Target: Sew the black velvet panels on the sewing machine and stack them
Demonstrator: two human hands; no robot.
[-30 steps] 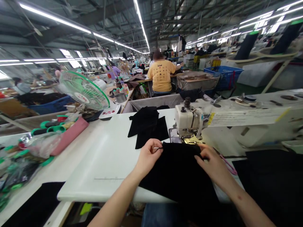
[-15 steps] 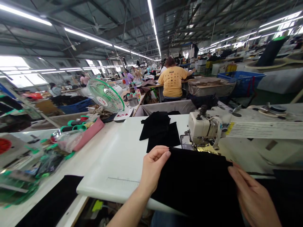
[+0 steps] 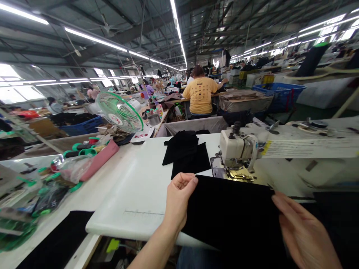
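A black cloth piece (image 3: 232, 213) is stretched between my two hands, in front of the sewing machine (image 3: 235, 149). Its upper edge runs nearly straight. My left hand (image 3: 179, 198) pinches the top left corner between thumb and fingers. At the top right corner, my right hand (image 3: 303, 224) grips the cloth with its fingers together. The cloth hides part of the white table (image 3: 126, 190) and the machine's front edge. Beyond my left hand, several black pieces (image 3: 182, 149) lie overlapping on the table.
A green-rimmed fan (image 3: 120, 112) stands at the table's far left corner. Thread spools (image 3: 86, 149) and a pink cloth (image 3: 99, 160) lie on the left. More black cloth (image 3: 56, 239) lies lower left. A person in a yellow shirt (image 3: 200, 95) sits ahead, facing away.
The cloth's upper edge is now pulled straighter between my hands, and its right corner looks flatter. The whole view has shifted slightly, with the surroundings appearing further left.
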